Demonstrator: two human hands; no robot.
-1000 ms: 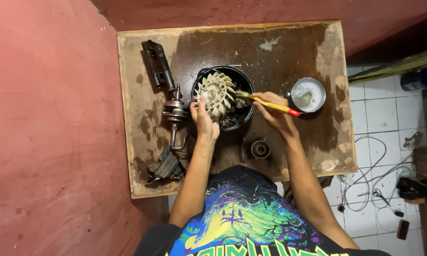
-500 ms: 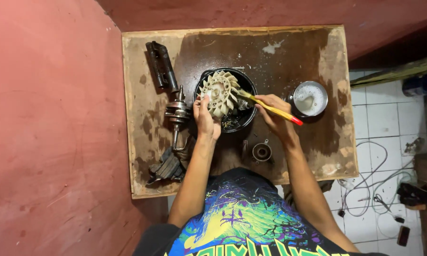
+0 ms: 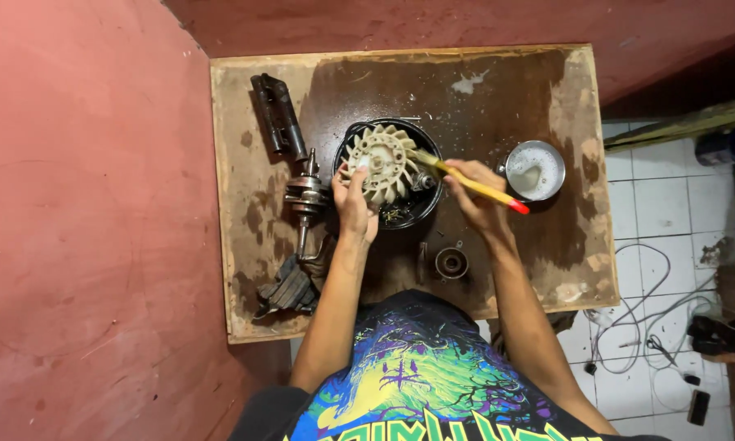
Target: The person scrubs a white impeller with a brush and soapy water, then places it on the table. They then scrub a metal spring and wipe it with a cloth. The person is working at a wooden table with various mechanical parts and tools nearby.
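Observation:
My left hand (image 3: 352,204) grips the lower left rim of a cream-coloured finned fan wheel (image 3: 384,163), held tilted over a black round basin (image 3: 420,204). In my right hand (image 3: 472,200) is a brush with a yellow handle and red end (image 3: 482,190); its bristles touch the fan wheel's right edge. Dark liquid and small parts lie in the basin under the wheel.
A stained wooden board (image 3: 498,98) carries a metal cup of whitish liquid (image 3: 535,171), a crankshaft (image 3: 305,196), a dark long part (image 3: 277,112), a small round bearing part (image 3: 451,262) and a dark rag (image 3: 287,287). Red walls stand left and behind. Cables lie on white tiles (image 3: 645,327).
The fan wheel has turned slightly in my left hand, and the brush has shifted a little along its right edge. The view drifted slightly.

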